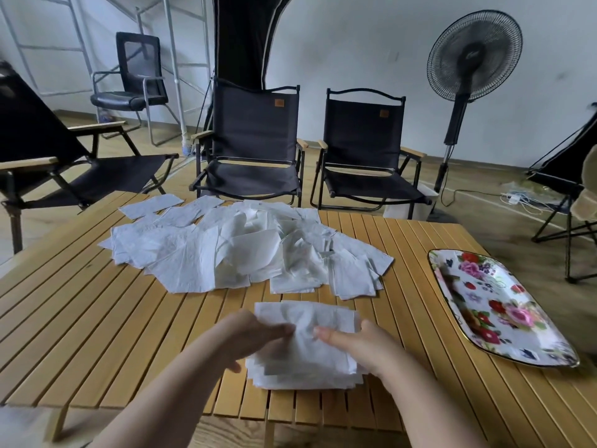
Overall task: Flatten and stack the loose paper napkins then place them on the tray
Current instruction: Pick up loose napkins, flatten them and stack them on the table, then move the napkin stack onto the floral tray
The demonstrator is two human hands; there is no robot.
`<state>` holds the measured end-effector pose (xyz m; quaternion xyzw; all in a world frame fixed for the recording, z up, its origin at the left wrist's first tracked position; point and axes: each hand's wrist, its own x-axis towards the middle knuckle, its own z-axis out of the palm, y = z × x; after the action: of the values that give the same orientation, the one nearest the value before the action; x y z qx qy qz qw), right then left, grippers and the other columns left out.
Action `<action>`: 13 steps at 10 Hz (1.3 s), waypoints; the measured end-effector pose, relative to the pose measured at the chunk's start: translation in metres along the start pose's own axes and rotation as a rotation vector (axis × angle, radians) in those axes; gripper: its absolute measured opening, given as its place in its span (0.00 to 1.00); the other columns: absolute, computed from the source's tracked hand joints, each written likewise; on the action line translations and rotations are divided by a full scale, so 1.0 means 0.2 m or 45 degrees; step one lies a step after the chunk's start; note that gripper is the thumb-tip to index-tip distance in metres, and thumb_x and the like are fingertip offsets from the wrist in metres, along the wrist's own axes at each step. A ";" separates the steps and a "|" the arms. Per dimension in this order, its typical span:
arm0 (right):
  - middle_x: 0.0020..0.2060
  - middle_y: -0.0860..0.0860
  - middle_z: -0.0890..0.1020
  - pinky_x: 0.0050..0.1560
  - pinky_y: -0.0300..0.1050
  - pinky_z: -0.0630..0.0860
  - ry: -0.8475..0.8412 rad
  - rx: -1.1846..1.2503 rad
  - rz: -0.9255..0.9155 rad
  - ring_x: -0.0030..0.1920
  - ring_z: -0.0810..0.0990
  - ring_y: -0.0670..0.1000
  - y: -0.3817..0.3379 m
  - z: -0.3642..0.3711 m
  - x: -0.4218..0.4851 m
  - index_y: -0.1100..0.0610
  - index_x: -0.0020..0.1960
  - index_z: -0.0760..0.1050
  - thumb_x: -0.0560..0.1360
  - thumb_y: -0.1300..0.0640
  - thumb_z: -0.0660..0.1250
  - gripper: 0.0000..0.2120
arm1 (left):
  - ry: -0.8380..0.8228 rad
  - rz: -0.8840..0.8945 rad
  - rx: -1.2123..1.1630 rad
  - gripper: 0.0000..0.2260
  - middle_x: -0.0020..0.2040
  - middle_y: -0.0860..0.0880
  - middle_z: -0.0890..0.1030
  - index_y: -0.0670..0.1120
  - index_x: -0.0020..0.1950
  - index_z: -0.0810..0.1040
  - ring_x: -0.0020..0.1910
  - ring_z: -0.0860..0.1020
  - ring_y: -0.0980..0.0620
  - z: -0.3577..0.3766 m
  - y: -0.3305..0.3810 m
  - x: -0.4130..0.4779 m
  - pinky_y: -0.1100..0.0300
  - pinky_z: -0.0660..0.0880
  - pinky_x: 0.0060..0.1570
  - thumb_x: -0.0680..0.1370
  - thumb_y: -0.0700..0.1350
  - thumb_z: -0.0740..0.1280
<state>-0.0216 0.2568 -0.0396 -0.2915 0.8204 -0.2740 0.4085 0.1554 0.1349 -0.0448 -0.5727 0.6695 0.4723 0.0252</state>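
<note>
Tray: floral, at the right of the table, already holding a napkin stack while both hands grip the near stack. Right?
No. The head view shows the tray holds no napkins. It is floral, at the right of the table, while the left hand and right hand grip the near stack.

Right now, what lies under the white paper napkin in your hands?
A stack of flattened white napkins on the slatted wooden table. The left hand, right hand and top napkin cover its middle.

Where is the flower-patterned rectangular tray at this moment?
In the head view, the flower-patterned rectangular tray lies near the right edge of the slatted wooden table, right of the right hand and the stack of white paper napkins.
</note>
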 end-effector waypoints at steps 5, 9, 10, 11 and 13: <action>0.51 0.53 0.87 0.57 0.59 0.82 -0.037 0.690 -0.005 0.52 0.86 0.58 0.02 -0.16 0.02 0.53 0.58 0.81 0.54 0.37 0.85 0.38 | -0.396 0.227 -1.082 0.18 0.57 0.44 0.85 0.42 0.59 0.84 0.57 0.83 0.43 0.07 0.15 -0.09 0.45 0.75 0.64 0.73 0.50 0.75; 0.45 0.53 0.83 0.30 0.39 0.75 0.480 0.682 -0.029 0.32 0.83 0.49 0.25 -1.42 0.39 0.54 0.60 0.79 0.75 0.48 0.73 0.17 | -0.402 0.321 -0.945 0.09 0.49 0.45 0.81 0.43 0.47 0.79 0.44 0.80 0.46 0.74 1.39 0.22 0.52 0.78 0.41 0.76 0.47 0.74; 0.45 0.54 0.83 0.29 0.38 0.76 0.539 0.686 -0.020 0.30 0.84 0.49 0.38 -1.60 0.55 0.57 0.58 0.80 0.74 0.50 0.75 0.16 | -0.457 0.332 -0.845 0.09 0.45 0.46 0.79 0.41 0.57 0.76 0.41 0.79 0.48 0.92 1.59 0.36 0.53 0.80 0.45 0.80 0.44 0.68; 0.48 0.53 0.80 0.44 0.45 0.74 0.639 0.544 0.007 0.46 0.81 0.54 0.53 -1.70 0.72 0.59 0.54 0.77 0.70 0.45 0.77 0.22 | -0.330 0.328 -0.697 0.15 0.43 0.46 0.78 0.40 0.63 0.75 0.43 0.79 0.48 1.07 1.69 0.50 0.52 0.81 0.47 0.80 0.45 0.69; 0.54 0.54 0.83 0.38 0.42 0.73 0.704 0.271 0.003 0.51 0.82 0.55 0.74 -1.71 0.99 0.60 0.63 0.79 0.75 0.43 0.72 0.25 | 0.192 0.297 0.151 0.25 0.59 0.44 0.77 0.42 0.63 0.75 0.58 0.74 0.43 1.28 1.74 0.77 0.52 0.68 0.55 0.78 0.60 0.61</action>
<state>-0.4418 0.2912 -0.0655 -0.1602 0.8676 -0.4270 0.1981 -0.3024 0.1548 -0.0656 -0.5224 0.7581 0.3875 -0.0464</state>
